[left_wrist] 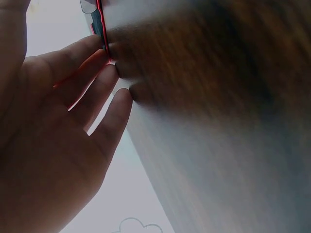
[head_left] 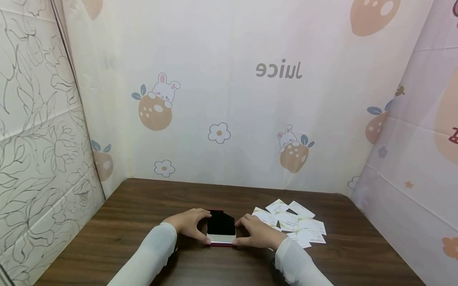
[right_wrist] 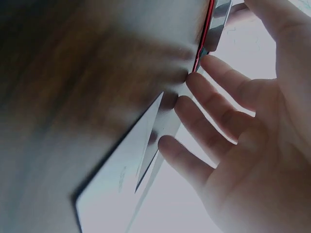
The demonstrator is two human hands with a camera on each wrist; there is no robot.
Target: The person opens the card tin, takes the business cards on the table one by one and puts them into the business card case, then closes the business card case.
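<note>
A small flat case (head_left: 222, 226), black on top with a silvery band and red edge at the near side, lies on the table between both hands. My left hand (head_left: 189, 224) holds its left side, thumb at the near corner and fingertips farther back. My right hand (head_left: 259, 233) holds the right side, with its thumb near the front corner. In the left wrist view, the case's red edge (left_wrist: 103, 29) shows beside the fingers, whose tips are close to the tabletop. In the right wrist view, the case (right_wrist: 214, 29) stands between thumb and index finger; the other fingers are loosely extended.
Several white printed cards (head_left: 286, 218) lie spread and overlapping right of the case, partly behind my right hand. One card (right_wrist: 116, 170) is near the right fingertips. A patterned curtain (head_left: 229, 99) hangs behind the dark wooden table (head_left: 136, 206).
</note>
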